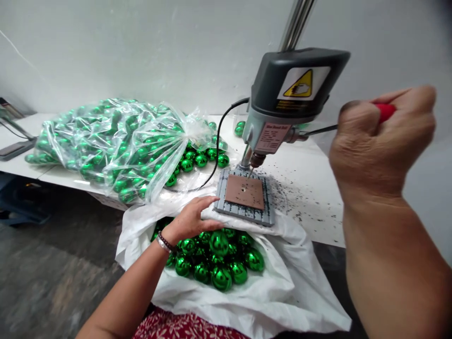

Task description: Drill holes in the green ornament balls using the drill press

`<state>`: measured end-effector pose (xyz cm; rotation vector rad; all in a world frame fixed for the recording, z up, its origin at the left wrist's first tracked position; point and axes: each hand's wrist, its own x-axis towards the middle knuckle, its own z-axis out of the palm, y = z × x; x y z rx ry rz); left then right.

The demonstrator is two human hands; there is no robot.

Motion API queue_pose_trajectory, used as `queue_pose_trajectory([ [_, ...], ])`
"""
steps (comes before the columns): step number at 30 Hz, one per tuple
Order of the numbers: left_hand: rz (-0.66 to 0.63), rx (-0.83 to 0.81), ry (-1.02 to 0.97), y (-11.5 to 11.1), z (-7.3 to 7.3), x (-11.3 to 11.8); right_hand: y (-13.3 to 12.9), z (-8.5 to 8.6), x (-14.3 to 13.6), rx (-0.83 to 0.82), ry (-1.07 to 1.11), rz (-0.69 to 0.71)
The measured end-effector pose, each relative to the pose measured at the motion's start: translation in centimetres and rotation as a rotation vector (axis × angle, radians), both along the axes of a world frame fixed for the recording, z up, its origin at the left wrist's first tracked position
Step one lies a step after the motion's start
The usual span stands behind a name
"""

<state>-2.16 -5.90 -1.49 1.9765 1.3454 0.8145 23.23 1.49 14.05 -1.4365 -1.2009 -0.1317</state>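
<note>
On the right, my right hand is wrapped around the red knob of the lever on a small bench drill press. Its thin bit points down over a brown square plate lying on the grey slotted base. My left hand hovers at the base's front left corner, thumb and fingers apart, holding nothing. Just below its thumb is a shiny green bauble, slightly blurred, above a heap of green baubles in white cloth over my lap.
A large clear plastic bag full of green baubles covers the table's left side, with loose ones at its mouth. A black cable loops beside the drill. Dark shavings litter the white table. A blue stool stands lower left.
</note>
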Motion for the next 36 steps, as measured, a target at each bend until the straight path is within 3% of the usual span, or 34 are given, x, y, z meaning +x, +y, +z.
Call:
queue_pose_trajectory([
  [5, 0.615, -0.04, 0.282, 2.5, 0.4, -3.6, -0.2, -0.3, 0.3, 0.01, -0.013, 0.021],
  [7, 0.757, -0.025, 0.429, 3.4, 0.9, -4.9, -0.2, -0.3, 0.4, 0.013, -0.02, 0.027],
  [9, 0.819, -0.046, 0.527, 4.2, 1.3, -5.9, -0.2, -0.3, 0.4, 0.023, -0.014, 0.036],
  [12, 0.786, -0.137, 0.611, 5.5, 1.4, -6.7, -0.2, -0.3, 0.3, 0.042, 0.002, 0.046],
  [15, 0.723, -0.217, 0.638, 6.7, 0.6, -7.1, -0.1, -0.4, 0.3, 0.059, 0.013, 0.049],
  [19, 0.676, -0.133, 0.465, 7.2, -0.6, -6.7, 0.1, -0.6, 0.3, 0.075, 0.001, 0.037],
  [21, 0.655, -0.065, 0.218, 6.8, -0.6, -5.9, 0.2, -0.6, 0.3, 0.071, -0.008, 0.032],
  [23, 0.592, -0.105, -0.187, 6.1, -0.1, -4.6, 0.2, -0.7, 0.4, 0.071, -0.022, 0.034],
  [26, 0.402, -0.37, -0.85, 5.3, 0.9, -2.3, 0.2, -0.8, 0.4, 0.093, -0.046, 0.041],
  [29, 0.277, -0.596, -1.164, 5.0, 1.4, 0.0, 0.4, -1.2, 0.6, 0.133, -0.081, 0.06],
  [32, 0.239, -0.643, -1.148, 5.1, 1.2, 1.7, 0.5, -1.4, 0.7, 0.179, -0.085, 0.077],
  [36, 0.263, -0.548, -0.752, 5.7, 0.5, 3.0, 0.5, -1.2, 0.6, 0.156, -0.011, 0.111],
])
